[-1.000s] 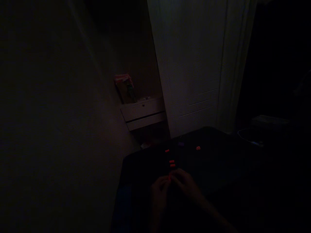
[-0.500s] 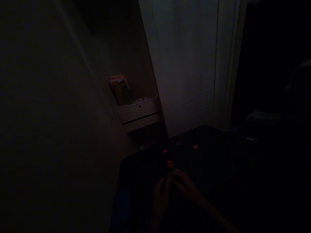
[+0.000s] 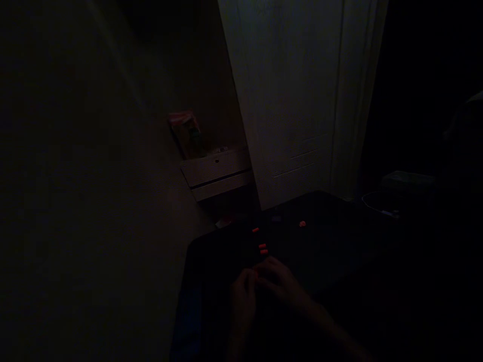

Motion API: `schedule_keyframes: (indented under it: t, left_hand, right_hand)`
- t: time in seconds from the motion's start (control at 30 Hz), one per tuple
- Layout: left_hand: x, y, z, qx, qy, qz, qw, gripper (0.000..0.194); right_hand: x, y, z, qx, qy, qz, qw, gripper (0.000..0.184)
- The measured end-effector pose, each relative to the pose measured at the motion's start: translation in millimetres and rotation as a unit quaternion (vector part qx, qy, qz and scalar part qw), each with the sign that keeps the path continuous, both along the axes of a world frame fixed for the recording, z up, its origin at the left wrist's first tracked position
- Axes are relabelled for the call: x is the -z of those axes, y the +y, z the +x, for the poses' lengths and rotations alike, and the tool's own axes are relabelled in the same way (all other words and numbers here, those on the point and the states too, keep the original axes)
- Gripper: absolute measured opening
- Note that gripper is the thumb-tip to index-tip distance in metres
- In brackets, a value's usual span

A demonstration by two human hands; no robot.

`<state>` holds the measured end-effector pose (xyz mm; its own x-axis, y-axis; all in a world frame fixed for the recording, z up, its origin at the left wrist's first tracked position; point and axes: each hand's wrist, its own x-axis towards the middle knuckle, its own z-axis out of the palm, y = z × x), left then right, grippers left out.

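The picture is very dark. My left hand (image 3: 243, 294) and my right hand (image 3: 281, 282) meet over the dark table, fingers pinched together. Between their fingertips shows a small red piece (image 3: 257, 275), mostly covered, its kind too dim to make out. Just beyond my right fingers, two short red cylinders (image 3: 263, 249) lie side by side on the tabletop. A third red cylinder (image 3: 255, 230) is farther off. To the right of these lies a small rounded red piece (image 3: 302, 223).
The black table (image 3: 324, 251) reaches toward a pale door (image 3: 287, 110). Behind its far left edge are white drawers (image 3: 219, 173) with a red-topped packet (image 3: 184, 133) on them. A pale cable (image 3: 373, 205) lies at the right. Something blue (image 3: 188, 317) is at lower left.
A red piece now shows between my fingertips, where it was barely visible before. Both hands have shifted slightly left in view. The table and the pieces on it appear a little higher.
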<state>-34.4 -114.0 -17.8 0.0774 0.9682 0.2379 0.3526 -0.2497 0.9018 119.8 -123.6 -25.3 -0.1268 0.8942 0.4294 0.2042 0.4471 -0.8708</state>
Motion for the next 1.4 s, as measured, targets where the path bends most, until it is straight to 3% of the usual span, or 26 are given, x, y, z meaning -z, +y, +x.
schedule_keyframes:
  t: [0.43, 0.7, 0.93, 1.17, 1.4]
  left_hand:
    - [-1.4, 0.5, 0.3, 0.021, -0.039, -0.03, 0.999, 0.043]
    - [-0.6, -1.7, 1.5, 0.021, 0.009, -0.015, 1.0, 0.041]
    - [1.6, -1.1, 1.1, 0.037, -0.007, -0.016, 0.999, 0.032]
    - [5.4, -0.4, 2.0, 0.038, -0.042, -0.025, 0.998, 0.023]
    - [0.2, -3.2, 6.5, 0.012, -0.037, -0.035, 0.999, 0.025]
  right_hand:
    - [0.2, -3.4, 0.3, 0.012, -0.059, 0.037, 0.997, 0.021]
    - [0.4, -3.3, -0.7, 0.041, -0.05, 0.023, 0.998, 0.013]
    - [9.4, 2.5, 1.4, 0.09, -0.032, -0.005, 0.995, 0.016]
    - [6.0, 3.3, 5.9, 0.093, 0.049, -0.076, 0.992, 0.022]
    - [3.4, 2.2, 8.1, 0.069, 0.033, -0.049, 0.996, 0.022]
